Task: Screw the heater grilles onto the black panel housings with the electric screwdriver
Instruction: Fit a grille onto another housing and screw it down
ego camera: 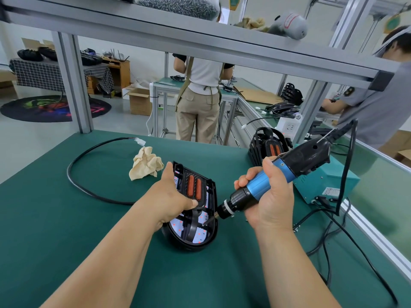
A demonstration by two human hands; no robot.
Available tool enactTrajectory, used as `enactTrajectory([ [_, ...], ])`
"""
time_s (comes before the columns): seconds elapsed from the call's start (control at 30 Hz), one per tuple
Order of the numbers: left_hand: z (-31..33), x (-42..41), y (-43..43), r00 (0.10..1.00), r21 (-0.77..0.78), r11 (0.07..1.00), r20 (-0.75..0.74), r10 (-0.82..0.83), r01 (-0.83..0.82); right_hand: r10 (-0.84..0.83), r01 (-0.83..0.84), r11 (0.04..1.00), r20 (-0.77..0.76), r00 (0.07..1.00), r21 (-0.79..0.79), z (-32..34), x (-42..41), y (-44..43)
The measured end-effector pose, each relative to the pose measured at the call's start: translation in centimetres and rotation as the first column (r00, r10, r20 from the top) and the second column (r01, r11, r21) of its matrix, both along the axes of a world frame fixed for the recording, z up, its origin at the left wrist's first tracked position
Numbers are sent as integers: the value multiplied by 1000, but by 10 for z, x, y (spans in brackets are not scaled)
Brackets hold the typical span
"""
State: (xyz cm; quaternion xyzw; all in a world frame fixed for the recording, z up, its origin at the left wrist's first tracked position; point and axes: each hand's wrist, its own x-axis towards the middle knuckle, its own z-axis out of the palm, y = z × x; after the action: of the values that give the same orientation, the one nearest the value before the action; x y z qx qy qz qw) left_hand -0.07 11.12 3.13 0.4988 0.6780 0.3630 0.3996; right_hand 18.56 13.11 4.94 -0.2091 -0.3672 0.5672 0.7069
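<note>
Step in hand: driving a screw on the right side of the housing, judging by where the bit sits.
Housing: the black panel housing [209,238] lies mid-bench on the green bench [66,218], open face up and tilted, with its rounded end at 6 o'clock.
Grille: the heater grille [193,187] sits inside it, its two orange elements toward 12 o'clock.
Left hand: the left hand [175,194] holds the housing from 9 o'clock, with the thumb up along the top-left rim and the fingers laid across the grille to pin it down.
Right hand: the right hand [266,196] is wrapped firmly round the blue barrel of the electric screwdriver [287,166], whose body slants up toward 2 o'clock.
Bit: the bit tip [208,221] touches the inner face near the housing's 3 o'clock rim. The screw itself is too small to make out.
Doing it well: bring the driver square to the hole before pressing — it leans noticeably now — and keep the left hand's pressure on the grille so the holes stay aligned.
Risk: a slanted bit may cam out and scar the reflective lining, or skid toward the left fingertips.
Cable: the driver's cord runs to the teal power box [324,183] at 3 o'clock, so leave it slack.
Nearby: more housings [264,143] stand at 1 o'clock, and a crumpled cloth [145,163] lies at 11 o'clock.
</note>
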Motion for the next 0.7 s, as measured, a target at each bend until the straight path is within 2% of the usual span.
enactTrajectory([
  [0.7,0,-1,-1,1000,3,1000,5,-2,2,-5,5,1000,-6,1000,-9,0,0,-1],
])
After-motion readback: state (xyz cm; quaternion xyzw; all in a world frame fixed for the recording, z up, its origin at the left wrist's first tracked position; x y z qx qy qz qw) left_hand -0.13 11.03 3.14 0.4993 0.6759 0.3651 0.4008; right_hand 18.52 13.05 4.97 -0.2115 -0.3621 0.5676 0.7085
